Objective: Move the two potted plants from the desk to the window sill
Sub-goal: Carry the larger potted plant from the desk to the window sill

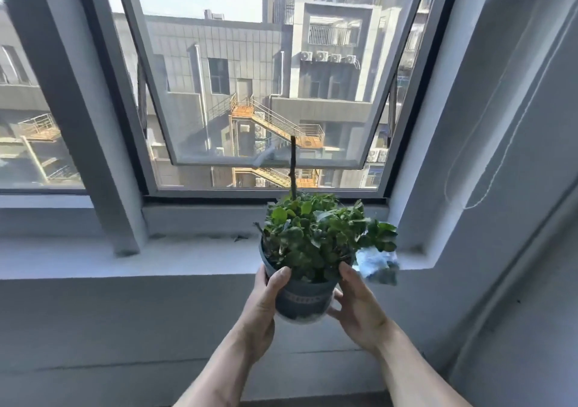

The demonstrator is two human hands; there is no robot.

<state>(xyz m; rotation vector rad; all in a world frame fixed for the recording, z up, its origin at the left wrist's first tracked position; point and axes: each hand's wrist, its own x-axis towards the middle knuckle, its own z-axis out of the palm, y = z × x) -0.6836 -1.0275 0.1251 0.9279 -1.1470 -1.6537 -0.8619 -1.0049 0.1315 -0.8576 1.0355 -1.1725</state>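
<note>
1. bare skin comes first, nearest the camera: the left hand (266,300) and the right hand (356,306) are both clamped on the potted plant (308,250), one on each side of the pot, thumbs up at the rim and fingers wrapped around the wall.
2. the pot is a dark grey-blue plastic one with a paler patterned band; it is carried in the air, slightly tilted, in front of the near edge of the window sill (187,259) and not yet resting on it.
3. inside the pot sits a dense clump of small green leaves with a thin dark stake (293,165) standing up from the middle; the soil is hidden by the foliage. a pale blue tag or wrapper (377,265) hangs at the plant's right side, too blurred to read.
4. judged from this, the step in hand is the delivery of one plant: the next move calls for carrying it forward over the sill's front edge, levelling it, and setting the base flat toward the right end before letting go.
5. the sill shows no other pot, so this looks like the first of the two.
6. farthest, the window (266,93) is tilted open; the stake should be kept clear of its frame.
</note>
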